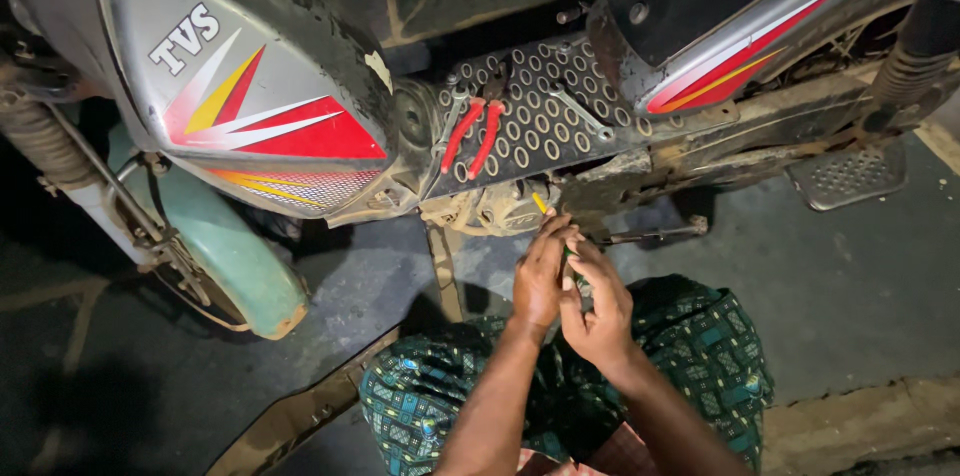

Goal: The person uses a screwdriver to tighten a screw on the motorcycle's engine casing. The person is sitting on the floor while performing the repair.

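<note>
Both hands meet just below the near edge of the motorbike's perforated footboard (pixel 545 111). The left hand (pixel 540 276) has its fingers curled shut around the shaft of a screwdriver (pixel 541 204), whose yellow tip pokes up toward the engine (pixel 490 211) underside. The right hand (pixel 598 306) sits touching the left, fingers bent closed around the tool's dark green handle, mostly hidden. On the footboard lie red-handled pliers (pixel 475 136) near its left edge and a wrench (pixel 578 111) toward the middle. A green front mudguard (pixel 235 256) shows at the left. Patterned green cloth (pixel 690 356) covers the person's knees below.
</note>
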